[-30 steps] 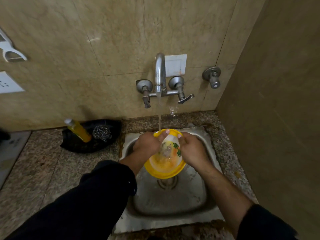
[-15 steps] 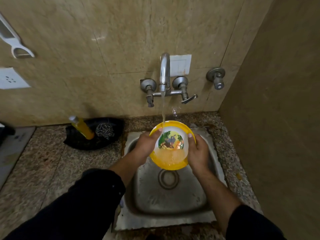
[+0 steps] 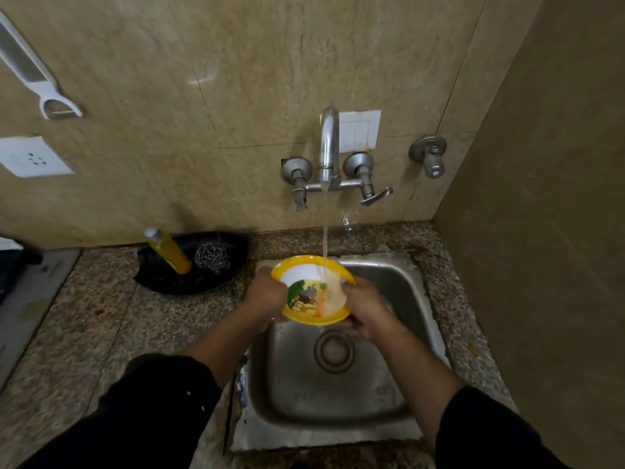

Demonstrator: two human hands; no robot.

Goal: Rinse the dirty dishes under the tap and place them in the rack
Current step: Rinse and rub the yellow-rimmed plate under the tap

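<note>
A yellow-rimmed plate with a white middle and a coloured picture is held over the steel sink, tilted toward me. Water from the wall tap runs onto its right half. My left hand grips the plate's left edge. On the other side, my right hand grips its right edge, with the thumb over the rim. No rack is in view.
A black tray on the granite counter left of the sink holds a yellow soap bottle and a steel scrubber. A beige wall stands close on the right. The sink drain lies below the plate.
The plate has turned in my hands so the picture now sits lower left, and the water stream falls on its right half instead of its top edge.
</note>
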